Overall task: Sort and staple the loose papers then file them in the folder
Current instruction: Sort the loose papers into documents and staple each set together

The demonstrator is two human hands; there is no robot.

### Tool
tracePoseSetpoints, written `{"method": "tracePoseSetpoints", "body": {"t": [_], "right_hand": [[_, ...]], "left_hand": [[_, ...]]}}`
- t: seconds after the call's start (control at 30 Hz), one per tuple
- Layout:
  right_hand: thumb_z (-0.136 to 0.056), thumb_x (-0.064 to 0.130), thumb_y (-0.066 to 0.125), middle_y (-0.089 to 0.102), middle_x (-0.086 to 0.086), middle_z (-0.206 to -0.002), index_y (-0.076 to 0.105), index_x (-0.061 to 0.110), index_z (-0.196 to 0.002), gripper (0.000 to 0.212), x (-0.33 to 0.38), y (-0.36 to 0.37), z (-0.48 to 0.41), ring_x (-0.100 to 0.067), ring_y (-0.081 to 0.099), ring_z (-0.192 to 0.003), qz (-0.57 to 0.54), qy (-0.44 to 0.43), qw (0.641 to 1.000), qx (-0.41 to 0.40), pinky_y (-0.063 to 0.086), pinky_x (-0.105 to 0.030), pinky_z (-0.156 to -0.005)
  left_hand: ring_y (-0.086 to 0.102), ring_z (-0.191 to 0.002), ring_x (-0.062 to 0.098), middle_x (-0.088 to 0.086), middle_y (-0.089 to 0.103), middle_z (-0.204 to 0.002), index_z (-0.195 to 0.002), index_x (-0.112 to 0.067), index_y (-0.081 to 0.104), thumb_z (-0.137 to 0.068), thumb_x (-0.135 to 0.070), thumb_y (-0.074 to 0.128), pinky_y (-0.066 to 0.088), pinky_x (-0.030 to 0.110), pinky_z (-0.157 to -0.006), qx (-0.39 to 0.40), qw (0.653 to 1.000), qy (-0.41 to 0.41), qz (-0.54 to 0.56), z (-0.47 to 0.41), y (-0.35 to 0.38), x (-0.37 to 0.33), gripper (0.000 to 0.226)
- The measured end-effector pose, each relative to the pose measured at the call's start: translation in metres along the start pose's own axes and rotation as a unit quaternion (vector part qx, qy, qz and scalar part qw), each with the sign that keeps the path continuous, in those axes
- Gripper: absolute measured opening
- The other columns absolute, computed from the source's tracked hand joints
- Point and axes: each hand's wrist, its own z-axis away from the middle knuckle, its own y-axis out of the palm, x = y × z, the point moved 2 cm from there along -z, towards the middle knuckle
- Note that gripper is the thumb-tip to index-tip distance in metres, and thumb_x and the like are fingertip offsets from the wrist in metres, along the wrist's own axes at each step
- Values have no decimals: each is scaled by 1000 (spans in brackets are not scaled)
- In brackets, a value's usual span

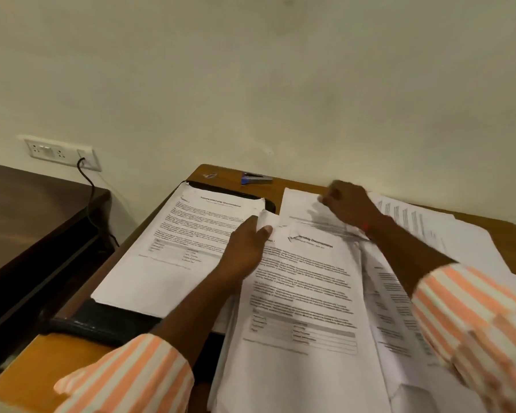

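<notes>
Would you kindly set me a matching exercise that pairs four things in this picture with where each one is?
Things:
1. stapler
2. black folder
3. left hand
4. black cable

Places:
A. under the printed sheet on the left
B. hanging from the wall socket
C. at the far edge of the table, by the wall
D. gripping a top corner of the middle pile of papers

Pairs: 1-C, 2-A, 3-D, 4-B
</notes>
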Motion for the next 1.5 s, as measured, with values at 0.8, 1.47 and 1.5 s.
{"method": "tracePoseSetpoints", "body": {"t": [0.8, 1.47, 1.5], "right_hand": [[-103, 17, 49, 56, -23, -118, 53, -1, -122, 27, 76, 112, -123, -36, 55, -98, 217, -172, 948, 159, 40, -35, -80], [-100, 50, 52, 57, -2, -139, 44, 25, -141, 49, 103, -3, 45, -22, 56, -109, 257, -298, 882, 259, 40, -34, -93], [-100, 50, 53, 58, -2, -136, 45, 24, -140, 47, 103, -3, 46, -20, 54, -103, 268, -302, 878, 258, 37, -32, -88]], "left_hand": [[57, -120, 20, -5, 59, -127, -140, -18, 51, -105, -34, 47, 48, 39, -100, -16, 999, -31, 8, -14, -2, 18, 39], [42, -143, 27, 7, 42, -158, -154, -15, 38, -104, -40, 49, 35, 45, -118, -45, 998, 22, -26, 5, -4, 8, 57], [44, -142, 28, 8, 44, -156, -153, -15, 40, -104, -40, 49, 37, 47, -116, -45, 998, 27, -24, 4, -4, 9, 56]]}}
